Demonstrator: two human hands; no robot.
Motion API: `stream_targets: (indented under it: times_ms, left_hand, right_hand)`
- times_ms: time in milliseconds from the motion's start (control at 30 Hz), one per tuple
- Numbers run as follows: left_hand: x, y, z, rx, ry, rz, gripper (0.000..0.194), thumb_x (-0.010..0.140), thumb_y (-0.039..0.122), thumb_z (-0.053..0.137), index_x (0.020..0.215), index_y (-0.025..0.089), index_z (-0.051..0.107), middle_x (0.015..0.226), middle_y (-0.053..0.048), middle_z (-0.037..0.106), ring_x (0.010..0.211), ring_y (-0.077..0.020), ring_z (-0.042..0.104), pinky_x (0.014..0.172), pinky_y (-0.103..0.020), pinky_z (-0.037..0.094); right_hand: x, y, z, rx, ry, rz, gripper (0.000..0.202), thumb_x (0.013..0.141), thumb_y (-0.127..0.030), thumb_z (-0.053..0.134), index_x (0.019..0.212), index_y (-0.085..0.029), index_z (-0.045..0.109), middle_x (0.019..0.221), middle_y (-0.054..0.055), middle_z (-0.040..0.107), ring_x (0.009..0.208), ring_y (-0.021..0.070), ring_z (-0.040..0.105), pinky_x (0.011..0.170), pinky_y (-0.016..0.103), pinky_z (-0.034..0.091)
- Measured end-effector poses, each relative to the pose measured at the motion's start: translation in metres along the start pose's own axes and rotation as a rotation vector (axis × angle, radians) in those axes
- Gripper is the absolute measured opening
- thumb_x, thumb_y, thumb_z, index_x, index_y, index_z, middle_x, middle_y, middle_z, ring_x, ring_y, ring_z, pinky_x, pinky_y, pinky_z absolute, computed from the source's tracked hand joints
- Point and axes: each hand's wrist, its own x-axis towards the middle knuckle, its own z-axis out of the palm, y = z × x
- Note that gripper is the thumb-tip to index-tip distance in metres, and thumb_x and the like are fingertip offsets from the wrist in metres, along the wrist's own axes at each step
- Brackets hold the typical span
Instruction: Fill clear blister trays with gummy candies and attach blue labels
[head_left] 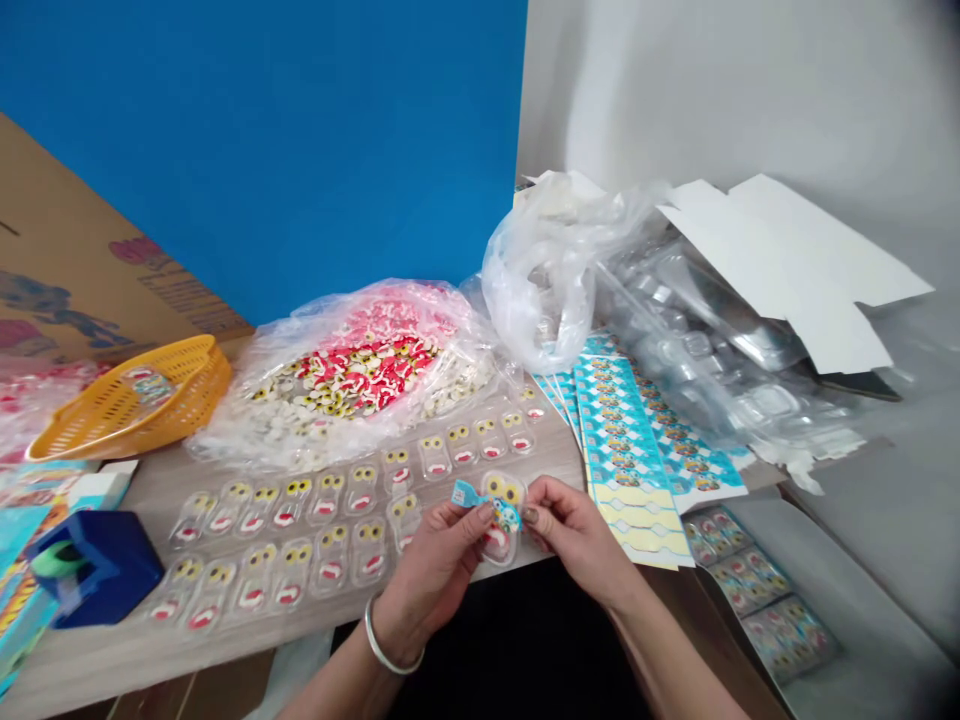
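A small clear plastic pack (499,545) holding two yellow eye pieces and a red-and-white mouth piece is between my hands at the table's front edge. Across its middle lies a blue printed sticker (469,494), its left end sticking out free. My left hand (442,560), a bangle on its wrist, is closed with thumb and fingers on the pack and sticker. With thumb and fingertips, my right hand (566,530) pinches the sticker's right end at the pack's edge. Rows of similar clear packs (330,560) lie on the table to the left.
A plastic bag (360,375) of loose eye and mouth pieces lies behind the rows. Sticker sheets (626,450) and bagged clear trays (697,330) are on the right. Leftward stand a yellow basket (127,430) and blue tape dispenser (105,575). Below right, a box (765,590) contains labelled packs.
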Motion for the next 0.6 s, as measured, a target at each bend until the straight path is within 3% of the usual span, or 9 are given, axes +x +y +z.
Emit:
stream_targets:
  times_ms: [200, 367, 467, 533, 600]
  left_hand:
    - [-0.004, 0.0, 0.014, -0.043, -0.123, -0.073, 0.022, 0.069, 0.031, 0.088, 0.075, 0.013, 0.076, 0.067, -0.003, 0.068, 0.056, -0.0097, 0.06, 0.056, -0.023, 0.052]
    - [-0.001, -0.003, 0.01, -0.065, -0.148, -0.113, 0.023, 0.067, 0.03, 0.089, 0.079, 0.014, 0.076, 0.068, -0.002, 0.069, 0.055, -0.0106, 0.062, 0.054, -0.022, 0.052]
    - [0.006, -0.006, 0.006, -0.069, -0.068, -0.096, 0.026, 0.063, 0.03, 0.091, 0.076, 0.013, 0.075, 0.067, -0.002, 0.069, 0.056, -0.0106, 0.061, 0.056, -0.022, 0.051]
    - [0.012, -0.01, 0.005, -0.071, 0.048, -0.019, 0.029, 0.061, 0.029, 0.092, 0.077, 0.013, 0.075, 0.072, -0.003, 0.071, 0.059, -0.0102, 0.062, 0.059, -0.022, 0.052]
    - [0.017, -0.014, 0.004, -0.068, 0.158, 0.077, 0.03, 0.06, 0.03, 0.092, 0.077, 0.013, 0.074, 0.076, -0.004, 0.073, 0.062, -0.0102, 0.062, 0.062, -0.023, 0.052]
  right_hand:
    - [0.002, 0.018, 0.009, 0.163, -0.027, -0.11, 0.038, 0.085, -0.055, 0.07, 0.079, -0.021, 0.053, 0.062, -0.006, 0.045, 0.055, 0.0087, 0.037, 0.052, 0.021, 0.029]
    - [0.008, 0.022, 0.009, 0.245, -0.094, 0.004, 0.049, 0.075, -0.062, 0.077, 0.081, -0.024, 0.047, 0.063, -0.006, 0.051, 0.049, 0.0082, 0.038, 0.046, 0.021, 0.028]
    - [0.015, 0.022, 0.005, 0.143, -0.07, 0.047, 0.048, 0.075, -0.061, 0.076, 0.077, -0.022, 0.049, 0.057, -0.009, 0.046, 0.046, 0.0067, 0.031, 0.044, 0.02, 0.024]
    - [0.016, 0.02, 0.003, 0.041, 0.058, 0.022, 0.044, 0.077, -0.059, 0.075, 0.077, -0.021, 0.054, 0.059, -0.007, 0.048, 0.05, 0.0081, 0.037, 0.048, 0.021, 0.03]
    - [0.015, 0.017, 0.004, -0.023, 0.232, -0.021, 0.038, 0.084, -0.056, 0.069, 0.084, -0.019, 0.063, 0.069, -0.002, 0.06, 0.063, 0.0123, 0.051, 0.059, 0.023, 0.041]
